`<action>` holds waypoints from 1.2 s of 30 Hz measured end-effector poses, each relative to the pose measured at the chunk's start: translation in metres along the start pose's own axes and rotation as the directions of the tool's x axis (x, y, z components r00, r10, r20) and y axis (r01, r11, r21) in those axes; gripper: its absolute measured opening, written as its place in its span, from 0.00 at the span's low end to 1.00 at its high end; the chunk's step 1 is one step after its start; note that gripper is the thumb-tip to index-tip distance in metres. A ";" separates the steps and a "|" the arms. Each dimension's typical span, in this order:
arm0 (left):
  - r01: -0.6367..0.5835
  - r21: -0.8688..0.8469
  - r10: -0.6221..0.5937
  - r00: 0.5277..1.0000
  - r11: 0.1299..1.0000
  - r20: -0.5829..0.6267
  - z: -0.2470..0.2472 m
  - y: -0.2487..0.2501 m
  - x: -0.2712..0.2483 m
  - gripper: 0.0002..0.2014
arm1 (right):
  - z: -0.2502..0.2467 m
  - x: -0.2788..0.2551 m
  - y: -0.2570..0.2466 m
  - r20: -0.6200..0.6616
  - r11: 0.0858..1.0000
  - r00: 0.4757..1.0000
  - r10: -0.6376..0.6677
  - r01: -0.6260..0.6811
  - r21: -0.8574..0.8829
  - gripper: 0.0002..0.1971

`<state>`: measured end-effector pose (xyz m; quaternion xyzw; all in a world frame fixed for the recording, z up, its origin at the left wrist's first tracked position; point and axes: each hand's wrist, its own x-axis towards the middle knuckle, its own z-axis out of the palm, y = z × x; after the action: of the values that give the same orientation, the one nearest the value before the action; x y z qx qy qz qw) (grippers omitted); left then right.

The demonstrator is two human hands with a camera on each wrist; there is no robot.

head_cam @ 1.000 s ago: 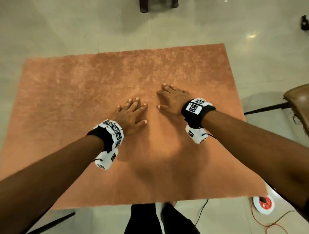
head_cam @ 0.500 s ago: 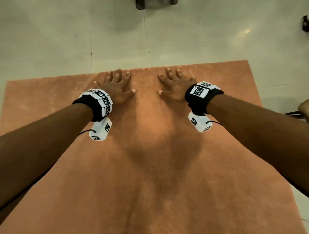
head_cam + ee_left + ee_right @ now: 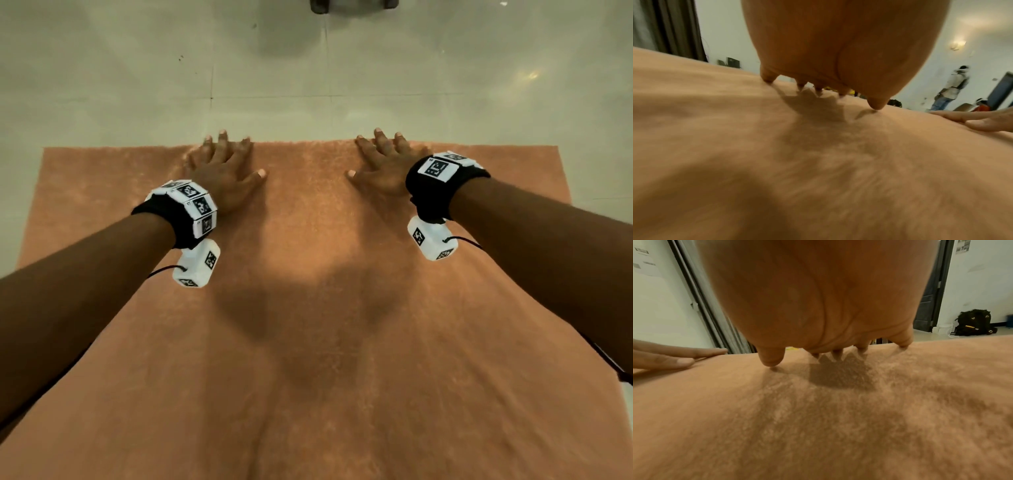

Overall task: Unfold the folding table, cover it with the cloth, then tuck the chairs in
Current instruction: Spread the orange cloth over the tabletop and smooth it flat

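The orange cloth [image 3: 325,308] is lying spread flat over the tabletop and filling most of your head view, its far edge running straight across in front of the pale tiled floor [image 3: 137,68]. The tabletop itself is hidden under the fabric, so you cannot tell how much cloth is hanging over any side. No chair is showing in full; only a dark base [image 3: 352,5] is peeking in at the top edge of the floor (too cropped to name).

Your forearms are reaching forward over the cloth, each wearing a black wristband with white marker blocks. Your left hand [image 3: 226,174] is resting palm down near the far edge, fingers straight and slightly spread, holding nothing, with its fingertips [image 3: 768,78] touching the fabric and reaching just past the edge line in the head view. Your right hand [image 3: 387,168] is lying the same way, well apart from the left, flat and gripping nothing, its fingertips [image 3: 902,342] pressing onto the cloth at that same far edge.

In the left wrist view a person [image 3: 953,86] is standing by the far wall, and in the right wrist view a black backpack [image 3: 974,322] is sitting on the floor beside a dark doorway.
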<state>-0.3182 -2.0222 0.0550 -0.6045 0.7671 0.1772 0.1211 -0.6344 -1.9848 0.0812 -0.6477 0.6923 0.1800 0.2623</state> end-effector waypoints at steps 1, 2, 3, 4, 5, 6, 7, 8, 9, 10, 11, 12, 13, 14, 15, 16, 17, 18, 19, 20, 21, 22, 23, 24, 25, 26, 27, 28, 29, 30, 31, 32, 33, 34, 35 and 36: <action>0.044 0.000 -0.044 0.999 0.999 -0.022 0.002 -0.020 -0.008 0.38 | 0.001 0.000 0.001 -0.003 1.000 1.000 0.001 -0.001 -0.009 0.42; 0.095 -0.003 -0.095 0.995 0.995 -0.040 0.003 -0.043 -0.018 0.39 | 0.001 0.000 0.000 -0.008 1.000 1.000 0.001 -0.002 -0.016 0.43; 0.150 -0.012 -0.150 0.988 0.989 -0.043 0.004 -0.068 -0.026 0.39 | -0.001 -0.001 -0.001 -0.011 1.000 1.000 0.008 -0.008 -0.014 0.43; 0.209 -0.036 -0.210 0.977 0.977 -0.037 0.005 -0.093 -0.037 0.41 | -0.003 -0.002 -0.003 -0.007 1.000 1.000 0.011 -0.011 -0.005 0.42; 0.267 -0.061 -0.269 0.963 0.962 -0.026 0.006 -0.119 -0.049 0.44 | -0.005 -0.003 -0.009 -0.012 1.000 1.000 0.003 -0.003 0.001 0.42; 0.305 -0.083 -0.308 0.951 0.949 -0.017 0.007 -0.141 -0.060 0.50 | -0.007 -0.004 -0.015 -0.026 1.000 1.000 -0.016 0.015 -0.005 0.42; 0.329 -0.098 -0.332 0.943 0.939 -0.009 0.009 -0.160 -0.072 0.56 | -0.008 -0.004 -0.027 -0.049 0.998 0.997 -0.057 0.056 -0.037 0.42; 0.327 -0.100 -0.328 0.945 0.940 0.004 0.012 -0.174 -0.082 0.60 | -0.007 -0.004 -0.039 -0.069 0.992 0.992 -0.108 0.103 -0.075 0.41; 0.313 -0.093 -0.313 0.950 0.945 0.007 0.015 -0.182 -0.089 0.61 | -0.007 -0.004 -0.055 -0.081 0.982 0.983 -0.165 0.157 -0.102 0.41; 0.300 -0.077 -0.301 0.954 0.951 -0.002 0.017 -0.189 -0.096 0.60 | -0.006 -0.005 -0.076 -0.081 0.969 0.970 -0.228 0.218 -0.113 0.41; 0.285 -0.069 -0.287 0.958 0.956 -0.011 0.017 -0.192 -0.100 0.59 | -0.004 -0.006 -0.097 -0.072 0.955 0.956 -0.284 0.276 -0.110 0.41; 0.268 -0.067 -0.270 0.963 0.961 -0.015 0.016 -0.195 -0.102 0.58 | -0.001 -0.006 -0.122 -0.057 0.940 0.941 -0.335 0.329 -0.096 0.40; 0.250 -0.066 -0.252 0.968 0.966 -0.012 0.016 -0.193 -0.101 0.56 | 0.000 -0.007 -0.145 -0.041 0.927 0.928 -0.371 0.366 -0.085 0.40; 0.242 -0.069 -0.243 0.970 0.968 -0.011 0.015 -0.193 -0.098 0.53 | 0.002 -0.008 -0.168 -0.024 0.915 0.918 -0.397 0.393 -0.085 0.40; 0.243 -0.080 -0.244 0.970 0.967 -0.007 0.013 -0.194 -0.093 0.49 | 0.004 -0.007 -0.193 -0.009 0.905 0.909 -0.416 0.413 -0.099 0.40; 0.247 -0.090 -0.248 0.969 0.965 0.000 0.010 -0.193 -0.087 0.45 | 0.005 -0.005 -0.214 0.004 0.899 0.905 -0.426 0.423 -0.112 0.39; 0.245 -0.097 -0.246 0.969 0.965 0.003 0.007 -0.197 -0.080 0.42 | 0.007 -0.002 -0.235 0.015 0.896 0.904 -0.428 0.427 -0.122 0.39; 0.241 -0.094 -0.242 0.970 0.966 -0.005 0.003 -0.199 -0.073 0.41 | 0.007 0.001 -0.252 0.019 0.897 0.906 -0.424 0.422 -0.130 0.39; 0.241 -0.093 -0.243 0.970 0.966 -0.010 -0.001 -0.205 -0.065 0.41 | 0.006 0.005 -0.267 0.022 0.902 0.912 -0.411 0.410 -0.137 0.39; 0.247 -0.091 -0.248 0.969 0.965 -0.005 -0.006 -0.214 -0.057 0.42 | 0.006 0.011 -0.283 0.030 0.910 0.921 -0.388 0.388 -0.146 0.40; 0.251 -0.086 -0.252 0.968 0.964 0.002 -0.010 -0.218 -0.050 0.42 | 0.005 0.014 -0.291 0.035 0.917 0.929 -0.369 0.369 -0.153 0.40; 0.253 -0.089 -0.253 0.967 0.963 0.021 -0.014 -0.230 -0.044 0.43 | 0.006 0.019 -0.305 0.046 0.923 0.935 -0.351 0.353 -0.154 0.40; 0.249 -0.090 -0.248 0.968 0.964 0.025 -0.017 -0.236 -0.038 0.43 | 0.005 0.022 -0.312 0.053 0.926 0.940 -0.338 0.342 -0.159 0.41; 0.239 -0.091 -0.237 0.971 0.967 0.029 -0.021 -0.243 -0.033 0.44 | 0.004 0.025 -0.317 0.052 0.928 0.943 -0.329 0.333 -0.166 0.41; 0.227 -0.099 -0.225 0.974 0.969 0.037 -0.025 -0.250 -0.029 0.44 | 0.004 0.028 -0.323 0.056 0.931 0.946 -0.318 0.323 -0.170 0.42; 0.218 -0.108 -0.215 0.976 0.970 0.038 -0.028 -0.255 -0.026 0.44 | 0.003 0.029 -0.325 0.057 0.933 0.949 -0.310 0.315 -0.173 0.42; 0.209 -0.113 -0.206 0.978 0.971 0.039 -0.031 -0.261 -0.024 0.44 | 0.003 0.030 -0.329 0.051 0.934 0.951 -0.306 0.310 -0.177 0.42; 0.196 -0.111 -0.192 0.981 0.974 0.039 -0.033 -0.264 -0.022 0.44 | 0.002 0.032 -0.330 0.046 0.935 0.953 -0.300 0.304 -0.184 0.43; 0.182 -0.110 -0.179 0.983 0.977 0.042 -0.034 -0.267 -0.021 0.44 | 0.002 0.032 -0.331 0.043 0.937 0.955 -0.292 0.295 -0.188 0.43; 0.167 -0.118 -0.163 0.986 0.979 0.043 -0.035 -0.270 -0.022 0.44 | 0.003 0.032 -0.333 0.043 0.940 0.959 -0.281 0.284 -0.189 0.43; 0.151 -0.129 -0.147 0.988 0.980 0.038 -0.034 -0.272 -0.024 0.44 | 0.004 0.033 -0.333 0.043 0.942 0.960 -0.275 0.278 -0.189 0.43; 0.133 -0.152 -0.130 0.991 0.979 0.034 -0.034 -0.273 -0.028 0.44 | 0.005 0.033 -0.334 0.043 0.943 0.962 -0.270 0.273 -0.189 0.43; 0.117 -0.178 -0.113 0.993 0.977 0.030 -0.033 -0.274 -0.035 0.44 | 0.006 0.033 -0.335 0.045 0.946 0.964 -0.263 0.267 -0.183 0.43; 0.098 -0.199 -0.095 0.995 0.975 0.022 -0.030 -0.275 -0.045 0.43 | 0.007 0.033 -0.335 0.038 0.949 0.965 -0.259 0.262 -0.177 0.42; 0.078 -0.213 -0.077 0.997 0.974 0.013 -0.027 -0.277 -0.058 0.43 | 0.008 0.030 -0.337 0.024 0.951 0.965 -0.260 0.260 -0.167 0.42; 0.055 -0.223 -0.057 0.998 0.973 0.001 -0.021 -0.278 -0.073 0.42 | 0.008 0.027 -0.339 0.003 0.953 0.965 -0.263 0.260 -0.154 0.41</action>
<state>-0.0309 -2.0242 0.0684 -0.6362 0.7253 0.2572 0.0554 -0.2983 -2.0343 0.0891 -0.7533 0.5870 0.1906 0.2274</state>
